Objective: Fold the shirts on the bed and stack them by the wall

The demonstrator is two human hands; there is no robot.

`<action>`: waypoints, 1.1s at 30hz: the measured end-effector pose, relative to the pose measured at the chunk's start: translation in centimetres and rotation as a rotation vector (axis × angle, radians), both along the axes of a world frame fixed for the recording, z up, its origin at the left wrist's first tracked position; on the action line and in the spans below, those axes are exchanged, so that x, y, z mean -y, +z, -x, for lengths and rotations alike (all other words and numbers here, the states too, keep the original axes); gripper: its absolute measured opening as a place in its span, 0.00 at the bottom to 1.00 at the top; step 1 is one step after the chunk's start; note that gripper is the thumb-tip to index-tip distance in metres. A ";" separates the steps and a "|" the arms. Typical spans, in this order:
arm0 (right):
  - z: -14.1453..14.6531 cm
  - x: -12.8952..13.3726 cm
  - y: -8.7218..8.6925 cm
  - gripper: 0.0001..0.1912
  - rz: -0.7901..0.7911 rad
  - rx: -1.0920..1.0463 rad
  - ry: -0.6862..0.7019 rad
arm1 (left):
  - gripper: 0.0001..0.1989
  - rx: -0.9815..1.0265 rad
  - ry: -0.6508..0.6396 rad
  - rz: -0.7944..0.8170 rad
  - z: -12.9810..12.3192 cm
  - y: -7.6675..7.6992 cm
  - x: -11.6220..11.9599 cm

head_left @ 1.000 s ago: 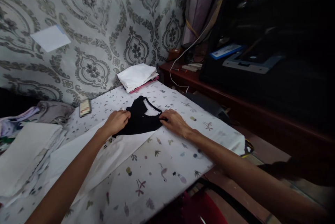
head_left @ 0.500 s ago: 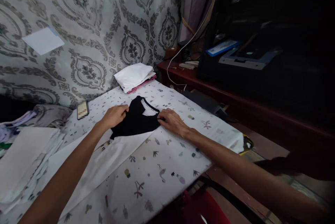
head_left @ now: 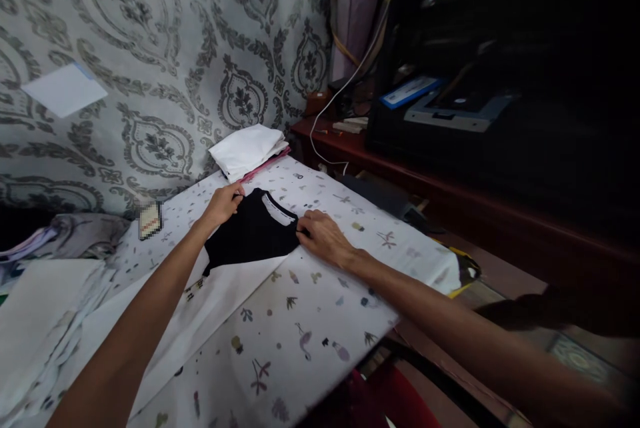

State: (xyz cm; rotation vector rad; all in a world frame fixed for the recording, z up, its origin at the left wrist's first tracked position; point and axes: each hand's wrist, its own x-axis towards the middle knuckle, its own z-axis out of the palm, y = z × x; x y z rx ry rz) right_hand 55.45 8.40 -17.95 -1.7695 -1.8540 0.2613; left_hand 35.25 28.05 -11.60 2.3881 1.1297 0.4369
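Observation:
A black-and-white T-shirt (head_left: 253, 231) lies spread on the patterned white cover, its neck opening towards the far right and its white lower part (head_left: 200, 328) running back under my left forearm. My left hand (head_left: 223, 205) is closed on the black fabric at the far shoulder. With bent fingers, my right hand (head_left: 323, 235) pinches the near shoulder beside the neckline. A white strip shows inside the collar (head_left: 277, 208). Part of the shirt is hidden by my left arm.
A folded stack of clothes (head_left: 247, 151) sits near the wall. More white cloth (head_left: 40, 328) and a grey garment (head_left: 83, 235) lie at left, near a blurred phone-like object (head_left: 151, 220). A dark red cabinet (head_left: 340, 141) with a white cable (head_left: 320, 118) stands at right.
The black upper part is spread wider and flatter, and the neckline has opened out straighter. My left hand has moved slightly up and away with the far shoulder. The view has shifted a little.

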 end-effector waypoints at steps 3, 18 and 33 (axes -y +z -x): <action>-0.1 0.0 -0.4 0.07 -0.012 0.021 -0.003 | 0.08 -0.029 -0.034 0.064 0.1 -0.4 0.0; 0.7 0.3 0.8 0.14 -0.105 0.133 0.377 | 0.07 -0.146 0.003 -0.061 2.3 -1.2 -0.5; 2.2 -5.3 1.0 0.14 0.054 0.243 0.204 | 0.07 -0.238 -0.095 -0.338 2.7 0.6 8.9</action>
